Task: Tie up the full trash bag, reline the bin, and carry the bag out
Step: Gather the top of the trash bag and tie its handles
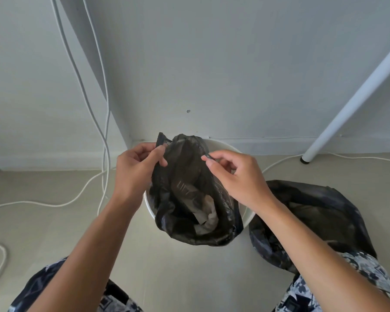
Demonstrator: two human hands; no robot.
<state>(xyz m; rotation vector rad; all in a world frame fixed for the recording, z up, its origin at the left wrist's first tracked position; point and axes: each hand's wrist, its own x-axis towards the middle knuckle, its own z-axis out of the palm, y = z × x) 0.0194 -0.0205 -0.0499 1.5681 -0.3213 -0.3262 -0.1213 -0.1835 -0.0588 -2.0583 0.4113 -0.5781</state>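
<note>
I have the left hand (135, 170) and right hand (232, 176) each pinched on the rim of the bag (189, 194), pulled up over the white bin (248, 216) — untied. A second dark bag (320, 212) lies on the floor, right. Tying, relining, carrying remain, I judge.
</note>
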